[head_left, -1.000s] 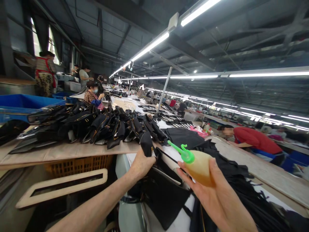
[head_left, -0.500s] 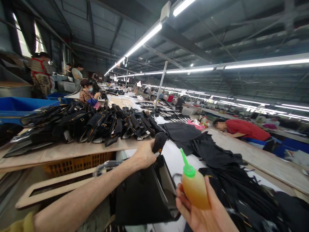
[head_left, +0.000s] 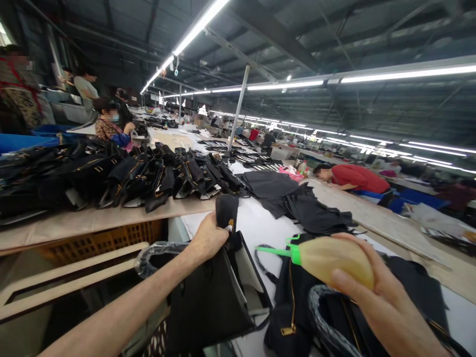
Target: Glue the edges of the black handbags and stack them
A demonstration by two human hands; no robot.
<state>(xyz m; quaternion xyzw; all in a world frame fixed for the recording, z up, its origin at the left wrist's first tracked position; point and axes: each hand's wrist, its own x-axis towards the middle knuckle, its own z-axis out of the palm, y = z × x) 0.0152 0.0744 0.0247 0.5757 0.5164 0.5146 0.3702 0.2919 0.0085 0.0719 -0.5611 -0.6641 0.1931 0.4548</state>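
My left hand pinches a black strip with a zipper end and a small brass-coloured bit, which rises from the top of a black handbag. The bag stands open at the table's edge, its pale lining showing. A plastic-wrapped handle arches on its left. My right hand is wrapped round a squeeze bottle of yellowish liquid. Lying nearly level, the bottle points its thin green nozzle left, apart from the bag. A small green cap piece sticks up beside the nozzle's base.
Black bag parts with brass zippers are piled along the left table. Flat black pieces lie further up the white tabletop. Another dark bag sits below the bottle. An orange crate is under the table. Co-workers sit and stand beyond.
My right hand has tipped the bottle from upright to nearly level, nozzle leftward, and moved it right. The cap piece now stands off the nozzle. My left hand keeps its hold; the view has shifted.
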